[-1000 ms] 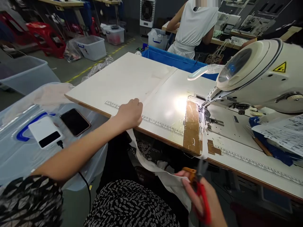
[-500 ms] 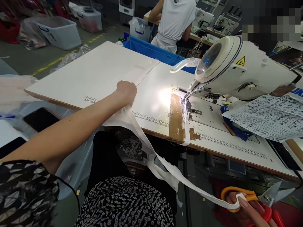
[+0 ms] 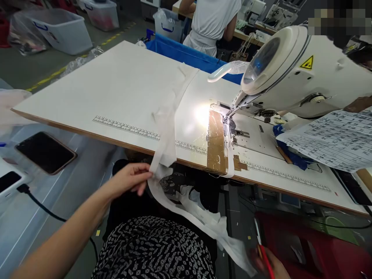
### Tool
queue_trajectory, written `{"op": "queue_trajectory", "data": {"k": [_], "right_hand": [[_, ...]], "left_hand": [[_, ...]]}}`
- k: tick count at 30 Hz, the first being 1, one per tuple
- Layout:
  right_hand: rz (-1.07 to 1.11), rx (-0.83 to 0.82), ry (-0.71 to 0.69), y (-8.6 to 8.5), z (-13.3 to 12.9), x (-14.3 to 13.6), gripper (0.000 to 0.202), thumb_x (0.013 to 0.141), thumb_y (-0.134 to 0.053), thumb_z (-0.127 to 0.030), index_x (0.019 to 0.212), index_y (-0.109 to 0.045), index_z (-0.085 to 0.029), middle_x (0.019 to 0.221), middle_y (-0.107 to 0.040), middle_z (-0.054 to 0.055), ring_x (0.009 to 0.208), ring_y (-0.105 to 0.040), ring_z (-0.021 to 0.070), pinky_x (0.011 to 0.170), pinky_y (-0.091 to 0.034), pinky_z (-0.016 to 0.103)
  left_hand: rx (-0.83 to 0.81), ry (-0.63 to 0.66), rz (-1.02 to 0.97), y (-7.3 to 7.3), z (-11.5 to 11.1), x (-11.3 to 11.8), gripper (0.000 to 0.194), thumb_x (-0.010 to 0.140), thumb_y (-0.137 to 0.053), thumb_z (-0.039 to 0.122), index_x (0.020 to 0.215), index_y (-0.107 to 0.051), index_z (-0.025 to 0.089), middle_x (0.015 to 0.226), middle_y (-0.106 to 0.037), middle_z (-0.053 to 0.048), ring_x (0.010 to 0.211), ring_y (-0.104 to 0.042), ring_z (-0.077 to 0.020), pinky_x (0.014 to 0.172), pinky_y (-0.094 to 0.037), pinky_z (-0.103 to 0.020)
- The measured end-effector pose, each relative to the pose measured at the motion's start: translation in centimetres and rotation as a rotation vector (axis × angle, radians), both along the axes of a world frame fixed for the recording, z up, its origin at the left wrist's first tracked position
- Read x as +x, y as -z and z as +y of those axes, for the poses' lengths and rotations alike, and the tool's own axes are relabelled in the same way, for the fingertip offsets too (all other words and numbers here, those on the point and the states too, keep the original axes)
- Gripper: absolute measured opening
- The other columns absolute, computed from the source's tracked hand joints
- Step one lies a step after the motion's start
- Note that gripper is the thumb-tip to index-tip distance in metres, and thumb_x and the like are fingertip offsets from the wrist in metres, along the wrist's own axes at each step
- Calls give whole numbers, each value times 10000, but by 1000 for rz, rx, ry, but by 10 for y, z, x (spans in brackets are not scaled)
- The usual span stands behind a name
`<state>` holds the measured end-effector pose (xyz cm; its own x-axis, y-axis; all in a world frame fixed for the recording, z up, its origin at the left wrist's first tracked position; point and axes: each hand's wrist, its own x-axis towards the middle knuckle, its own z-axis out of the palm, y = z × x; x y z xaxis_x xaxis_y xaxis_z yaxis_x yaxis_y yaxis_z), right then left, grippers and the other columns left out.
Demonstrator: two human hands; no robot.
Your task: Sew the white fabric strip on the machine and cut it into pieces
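Observation:
A long strip of thin white fabric (image 3: 167, 139) lies across the table, hangs over its front edge and loops above my lap toward the lower right. At the table's front edge, my left hand (image 3: 130, 179) pinches the strip's border between thumb and fingers. My right hand (image 3: 271, 265), low on the right and blurred, is closed around red-handled scissors (image 3: 266, 260) with the blades pointing up. Beside it trails the strip's lower end; whether those fingers also grip the fabric is hidden.
A sewing machine (image 3: 279, 69) with its lamp lit stands on the white table (image 3: 116, 85). Written paper (image 3: 331, 139) hangs at the right. A phone (image 3: 46, 152) rests on the left, above a red stool (image 3: 314, 248)'s level. Behind the blue bin (image 3: 186, 54) sits a person in white.
My left hand has come back from the tabletop to the front edge, still at the strip. My right hand has moved left and down, turning the scissors from pointing right to pointing up.

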<state>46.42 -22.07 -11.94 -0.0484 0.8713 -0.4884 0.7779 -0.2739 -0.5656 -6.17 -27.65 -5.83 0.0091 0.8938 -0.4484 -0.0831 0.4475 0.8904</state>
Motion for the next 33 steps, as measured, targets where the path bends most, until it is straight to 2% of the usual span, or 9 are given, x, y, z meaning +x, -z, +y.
{"op": "queue_trajectory", "data": {"k": [2, 4, 5, 6, 9, 12, 16, 21, 33], "right_hand": [[-4, 16, -115, 4, 3, -28, 474, 577, -708, -673, 793, -653, -255, 738, -708, 73, 765, -698, 351, 684, -553, 410], [84, -5, -270, -3, 4, -70, 386, 725, -669, -603, 865, -616, -247, 777, -676, 59, 774, -678, 290, 728, -537, 367], [131, 13, -338, -9, 4, -94, 363, 781, -631, -596, 853, -587, -244, 753, -636, 41, 721, -646, 251, 692, -525, 339], [181, 27, -388, -16, 4, -119, 377, 818, -582, -616, 794, -549, -242, 682, -571, 15, 626, -589, 213, 612, -503, 310], [444, -221, -609, -39, 9, -181, 423, 934, -394, -622, 792, -477, -232, 720, -485, -9, 621, -509, 157, 611, -473, 272], [467, -275, -844, -51, 23, -219, 423, 926, -447, -616, 769, -426, -225, 719, -432, -29, 625, -426, 131, 593, -419, 249], [352, -232, -1067, -51, 44, -244, 459, 890, -520, -616, 710, -362, -224, 650, -358, -55, 578, -314, 107, 496, -286, 228], [337, -251, -1166, -48, 57, -263, 457, 879, -510, -607, 682, -363, -222, 612, -343, -64, 547, -307, 101, 468, -237, 231], [167, -22, -1157, -54, 54, -273, 474, 850, -572, -578, 656, -312, -233, 575, -330, -73, 525, -281, 108, 494, -184, 254]], "left_hand": [[3, -50, -83, 16, -9, 20, 389, 752, -691, 515, 850, -596, 150, 638, -682, -49, 561, -631, -151, 475, -434, -204], [15, -90, -172, 23, -15, 38, 437, 743, -701, 539, 893, -571, 149, 783, -713, -86, 745, -708, -223, 564, -525, -245], [18, -108, -204, 23, -18, 46, 455, 758, -688, 555, 919, -556, 151, 798, -711, -84, 770, -719, -238, 577, -541, -255], [21, -125, -224, 23, -20, 52, 464, 779, -665, 572, 934, -543, 153, 783, -707, -76, 751, -726, -240, 569, -546, -255], [19, -162, -238, 19, -29, 62, 467, 819, -618, 600, 913, -533, 151, 699, -696, -47, 619, -719, -206, 505, -522, -222], [1, -161, -260, 17, -33, 62, 459, 805, -648, 588, 853, -547, 143, 607, -688, -38, 548, -697, -175, 447, -470, -176], [-43, -166, -319, 15, -34, 58, 450, 784, -688, 562, 823, -560, 132, 637, -727, -91, 600, -712, -180, 517, -516, -196], [-79, -192, -341, 14, -31, 57, 468, 751, -721, 565, 816, -586, 121, 717, -750, -117, 691, -735, -201, 610, -557, -230], [-66, -230, -337, 18, -32, 58, 466, 749, -714, 576, 774, -588, 127, 636, -733, -87, 611, -722, -186, 552, -533, -209]]}}
